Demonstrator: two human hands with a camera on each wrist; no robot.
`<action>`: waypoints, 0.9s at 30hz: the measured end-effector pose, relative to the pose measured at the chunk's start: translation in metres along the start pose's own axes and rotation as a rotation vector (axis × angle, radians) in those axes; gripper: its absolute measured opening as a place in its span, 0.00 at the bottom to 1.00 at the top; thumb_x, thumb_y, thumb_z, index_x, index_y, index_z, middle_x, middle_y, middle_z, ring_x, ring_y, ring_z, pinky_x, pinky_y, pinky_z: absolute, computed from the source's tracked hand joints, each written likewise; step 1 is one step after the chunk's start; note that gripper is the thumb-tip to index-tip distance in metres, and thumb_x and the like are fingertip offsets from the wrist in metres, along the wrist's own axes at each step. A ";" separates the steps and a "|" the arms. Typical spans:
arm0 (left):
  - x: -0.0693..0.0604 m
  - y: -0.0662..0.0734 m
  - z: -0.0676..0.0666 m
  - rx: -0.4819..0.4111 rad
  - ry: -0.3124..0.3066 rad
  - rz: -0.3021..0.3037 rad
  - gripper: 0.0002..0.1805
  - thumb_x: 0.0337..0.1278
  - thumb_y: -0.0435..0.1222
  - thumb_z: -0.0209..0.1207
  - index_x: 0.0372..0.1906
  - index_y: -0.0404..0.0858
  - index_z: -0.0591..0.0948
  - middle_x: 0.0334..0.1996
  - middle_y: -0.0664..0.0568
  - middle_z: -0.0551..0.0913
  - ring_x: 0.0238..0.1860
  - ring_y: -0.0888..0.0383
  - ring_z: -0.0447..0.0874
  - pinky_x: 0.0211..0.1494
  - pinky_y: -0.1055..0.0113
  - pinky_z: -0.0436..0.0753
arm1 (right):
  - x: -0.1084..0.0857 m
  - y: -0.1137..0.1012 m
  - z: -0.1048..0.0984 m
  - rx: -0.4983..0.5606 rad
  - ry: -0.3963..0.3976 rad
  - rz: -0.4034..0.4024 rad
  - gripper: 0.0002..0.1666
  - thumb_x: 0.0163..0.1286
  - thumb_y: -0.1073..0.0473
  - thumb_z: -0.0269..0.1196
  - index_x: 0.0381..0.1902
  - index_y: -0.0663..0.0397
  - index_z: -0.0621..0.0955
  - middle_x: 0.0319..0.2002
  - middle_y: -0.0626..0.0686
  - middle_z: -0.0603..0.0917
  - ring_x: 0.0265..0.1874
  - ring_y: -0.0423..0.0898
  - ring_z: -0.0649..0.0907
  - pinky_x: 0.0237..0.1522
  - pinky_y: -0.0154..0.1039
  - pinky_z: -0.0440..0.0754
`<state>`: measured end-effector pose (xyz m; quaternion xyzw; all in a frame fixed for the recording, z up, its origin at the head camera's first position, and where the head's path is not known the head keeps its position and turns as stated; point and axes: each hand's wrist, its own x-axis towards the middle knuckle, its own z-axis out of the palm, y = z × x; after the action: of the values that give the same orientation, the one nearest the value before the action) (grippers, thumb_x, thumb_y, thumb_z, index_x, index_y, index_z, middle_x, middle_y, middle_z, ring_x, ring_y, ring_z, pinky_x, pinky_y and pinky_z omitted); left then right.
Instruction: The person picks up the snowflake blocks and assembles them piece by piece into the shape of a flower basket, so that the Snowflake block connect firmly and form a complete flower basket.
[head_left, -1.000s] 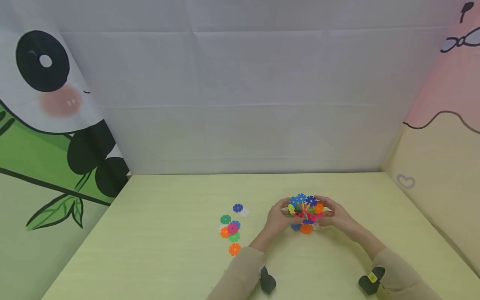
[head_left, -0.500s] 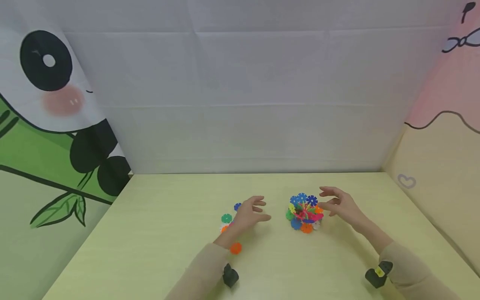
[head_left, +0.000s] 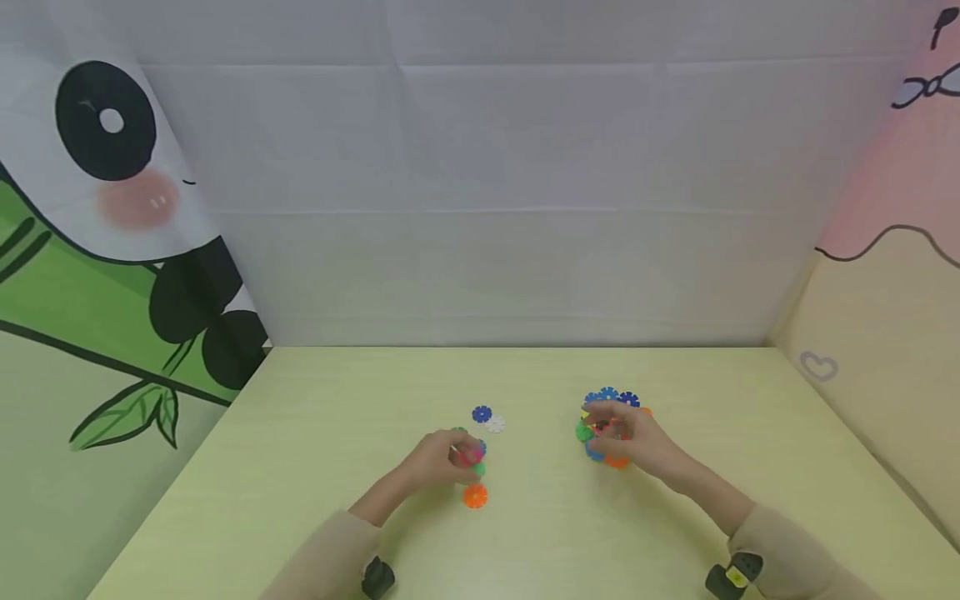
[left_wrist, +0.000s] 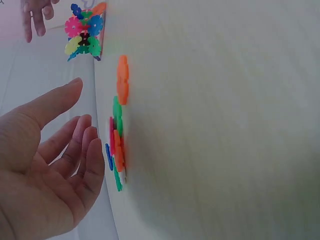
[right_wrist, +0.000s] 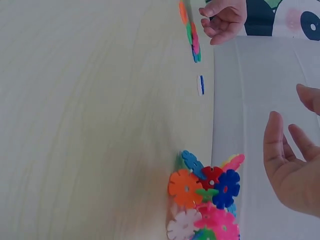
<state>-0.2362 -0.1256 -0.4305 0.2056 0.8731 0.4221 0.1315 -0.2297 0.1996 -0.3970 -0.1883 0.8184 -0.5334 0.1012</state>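
Observation:
My left hand [head_left: 437,458] hovers over a loose pile of flat notched snowflake discs. Its thumb and fingers are spread apart with nothing between them in the left wrist view. A pink disc [head_left: 474,454] lies in that pile, partly hidden by the fingers, and an orange disc [head_left: 475,497] sits just in front. On the right, a round cluster of interlocked snowflake discs [right_wrist: 205,200] stands on the table, with blue, orange, pink and white pieces showing. My right hand [head_left: 637,435] is held above this cluster, fingers loosely bent and apart from it, holding nothing.
Behind the pile, a dark blue disc [head_left: 482,414] and a white disc [head_left: 496,424] lie on the pale table [head_left: 360,400]. A white cloth wall [head_left: 480,275] rises at the table's back edge, with printed panels to either side.
Both hands have let go of the disc cluster, which stays on the table. My left hand has moved left to the loose discs. The right hand drew away, then came back over the cluster.

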 end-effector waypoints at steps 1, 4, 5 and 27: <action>-0.004 -0.001 0.001 0.011 -0.011 0.003 0.21 0.38 0.34 0.69 0.44 0.33 0.79 0.34 0.49 0.80 0.29 0.59 0.75 0.30 0.71 0.77 | 0.000 0.000 0.003 0.004 -0.014 -0.011 0.28 0.59 0.57 0.63 0.57 0.58 0.71 0.52 0.64 0.74 0.39 0.45 0.78 0.39 0.37 0.78; -0.011 -0.003 0.004 0.041 -0.043 0.018 0.22 0.36 0.34 0.70 0.43 0.33 0.80 0.31 0.52 0.80 0.29 0.60 0.75 0.30 0.71 0.77 | 0.000 0.001 0.012 0.025 -0.051 -0.027 0.28 0.59 0.57 0.63 0.57 0.57 0.71 0.51 0.65 0.73 0.35 0.44 0.78 0.35 0.40 0.80; -0.013 -0.004 0.005 0.050 -0.052 0.023 0.22 0.36 0.34 0.70 0.43 0.33 0.80 0.31 0.54 0.80 0.29 0.61 0.75 0.31 0.71 0.77 | 0.000 0.001 0.015 0.034 -0.064 -0.024 0.28 0.59 0.58 0.64 0.57 0.57 0.72 0.51 0.65 0.73 0.34 0.44 0.78 0.33 0.41 0.81; -0.015 0.000 0.015 0.219 -0.036 0.018 0.13 0.34 0.34 0.70 0.31 0.40 0.80 0.26 0.58 0.78 0.27 0.63 0.71 0.30 0.72 0.73 | 0.038 -0.001 0.066 0.043 -0.192 -0.038 0.24 0.61 0.58 0.62 0.54 0.61 0.73 0.49 0.63 0.76 0.37 0.47 0.79 0.34 0.40 0.82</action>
<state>-0.2171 -0.1223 -0.4394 0.2342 0.9095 0.3217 0.1201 -0.2396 0.1284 -0.4224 -0.2520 0.7895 -0.5322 0.1733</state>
